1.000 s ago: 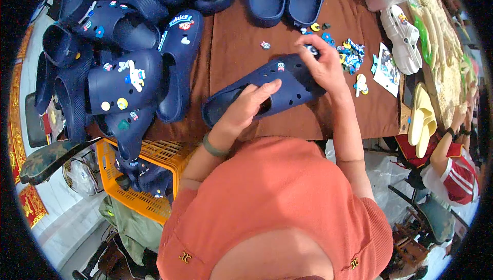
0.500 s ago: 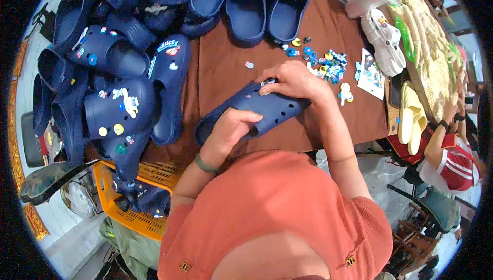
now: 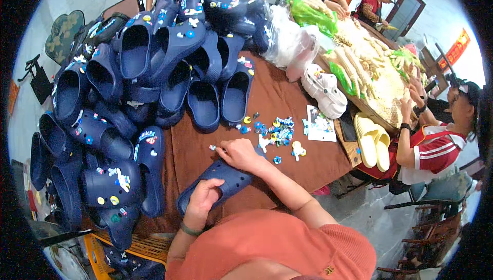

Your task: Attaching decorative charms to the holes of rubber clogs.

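A navy clog (image 3: 233, 181) with holes in its upper lies tilted at the table's near edge, in front of my body. My left hand (image 3: 202, 198) is closed on it, thumb over the rim of its foot opening. Above the clog's far side is my right hand (image 3: 240, 154), its fingers bent and reaching past the edge. A small round charm (image 3: 212, 147) lies on the brown cloth (image 3: 187, 154) beside those fingertips. The fingers' undersides are hidden. Farther right sits a pile of small coloured charms (image 3: 280, 131), with a yellow-and-white charm (image 3: 298, 150) nearby.
Many navy clogs (image 3: 136, 51) are heaped at left and far side. An orange crate (image 3: 95, 259) stands low left. To the right are a white clog (image 3: 324, 91), a printed card (image 3: 321, 126), yellow slippers (image 3: 372, 144) and a pale heap (image 3: 372, 69) where other people work.
The view has tilted up, showing more of the far side and other people. My right hand has shifted off the clog's upper toward the small charm. My left hand still holds the clog.
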### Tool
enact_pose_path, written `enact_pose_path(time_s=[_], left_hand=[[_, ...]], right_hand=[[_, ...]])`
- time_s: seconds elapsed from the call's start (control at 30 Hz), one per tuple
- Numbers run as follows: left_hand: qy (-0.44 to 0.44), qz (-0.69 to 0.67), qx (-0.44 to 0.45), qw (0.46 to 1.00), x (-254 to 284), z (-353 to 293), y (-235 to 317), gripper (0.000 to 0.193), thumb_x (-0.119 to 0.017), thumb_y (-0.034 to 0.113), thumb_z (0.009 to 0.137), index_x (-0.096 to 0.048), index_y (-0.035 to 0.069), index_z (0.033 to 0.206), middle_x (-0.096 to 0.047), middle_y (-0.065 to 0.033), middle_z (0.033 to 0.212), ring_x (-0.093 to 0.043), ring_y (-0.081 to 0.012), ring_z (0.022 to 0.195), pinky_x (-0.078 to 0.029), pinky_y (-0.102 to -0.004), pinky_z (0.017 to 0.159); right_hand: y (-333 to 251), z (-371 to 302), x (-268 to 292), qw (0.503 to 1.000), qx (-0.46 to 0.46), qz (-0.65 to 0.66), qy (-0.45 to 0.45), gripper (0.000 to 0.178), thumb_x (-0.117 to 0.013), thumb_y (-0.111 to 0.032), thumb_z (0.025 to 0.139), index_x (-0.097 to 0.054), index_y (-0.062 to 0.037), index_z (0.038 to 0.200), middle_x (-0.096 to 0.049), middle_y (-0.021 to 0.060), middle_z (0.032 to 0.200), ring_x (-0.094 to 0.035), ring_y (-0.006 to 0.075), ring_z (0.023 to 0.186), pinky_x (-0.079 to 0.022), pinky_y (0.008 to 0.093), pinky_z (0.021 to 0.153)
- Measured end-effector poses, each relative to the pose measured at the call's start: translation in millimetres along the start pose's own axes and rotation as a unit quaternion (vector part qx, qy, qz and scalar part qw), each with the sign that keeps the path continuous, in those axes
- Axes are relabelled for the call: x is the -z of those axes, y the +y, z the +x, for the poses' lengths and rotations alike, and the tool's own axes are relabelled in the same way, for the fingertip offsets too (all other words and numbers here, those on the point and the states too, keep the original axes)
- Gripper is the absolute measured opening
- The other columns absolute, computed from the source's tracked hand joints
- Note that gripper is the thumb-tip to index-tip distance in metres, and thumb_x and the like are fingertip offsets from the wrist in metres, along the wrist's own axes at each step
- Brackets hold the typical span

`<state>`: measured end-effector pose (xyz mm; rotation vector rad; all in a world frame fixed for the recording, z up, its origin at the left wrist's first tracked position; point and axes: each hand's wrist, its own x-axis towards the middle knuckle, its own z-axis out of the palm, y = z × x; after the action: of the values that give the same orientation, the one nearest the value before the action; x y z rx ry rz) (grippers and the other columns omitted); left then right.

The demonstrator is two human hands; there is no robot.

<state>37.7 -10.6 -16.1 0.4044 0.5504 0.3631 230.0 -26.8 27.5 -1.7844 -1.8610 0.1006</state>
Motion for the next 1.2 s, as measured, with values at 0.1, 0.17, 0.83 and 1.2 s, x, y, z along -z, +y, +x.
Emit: enact_pose_path(time_s=[0.1,0.17,0.83,1.2], left_hand=[[-0.031,0.084,-0.054,0.995,26.4,-15.0,-14.6,0.037,-0.06,0.001,0.079,-0.054,-0.007,0.116,-0.059,-0.0117,0.114,-0.056,-0.0238,0.106,-0.04,-0.0372,0.101],[-0.068,0.144,-0.133,0.978,18.6,-29.0,-15.6,0.035,-0.059,0.002,0.082,-0.055,-0.005,0.115,-0.059,-0.0105,0.113,-0.056,-0.0227,0.105,-0.039,-0.0363,0.101],[-0.059,0.457,-0.109,0.881,-47.0,-15.8,12.7,0.045,-0.066,0.024,0.084,-0.056,-0.004,0.117,-0.054,-0.0119,0.125,-0.05,-0.024,0.117,-0.036,-0.0365,0.101],[-0.118,0.496,-0.106,0.853,-44.5,-17.1,6.9,0.055,-0.067,0.017,0.082,-0.046,-0.003,0.129,-0.047,-0.0124,0.131,-0.043,-0.0237,0.123,-0.031,-0.0351,0.106]], right_hand=[[9.7,-6.3,1.3,0.952,-0.022,0.267,0.149,0.027,-0.059,-0.025,0.09,-0.065,0.0004,0.083,-0.062,0.0162,0.061,-0.063,0.0258,0.052,-0.048,0.0364,0.05],[9.6,-15.1,27.2,0.874,-0.239,0.42,0.056,0.021,-0.06,-0.021,0.09,-0.065,-0.0002,0.089,-0.064,0.0061,0.07,-0.061,0.011,0.056,-0.045,0.0245,0.05],[113.4,-46.4,30.8,0.538,-0.335,0.681,0.366,0.04,-0.051,-0.038,0.096,-0.059,0.0012,0.097,-0.059,0.0117,0.09,-0.058,0.0206,0.081,-0.048,0.0305,0.068],[101.9,-60.5,45.4,0.827,-0.317,0.442,0.141,0.012,-0.065,-0.016,0.084,-0.071,-0.0087,0.091,-0.067,0.0011,0.102,-0.052,0.018,0.111,-0.032,0.0376,0.098]])
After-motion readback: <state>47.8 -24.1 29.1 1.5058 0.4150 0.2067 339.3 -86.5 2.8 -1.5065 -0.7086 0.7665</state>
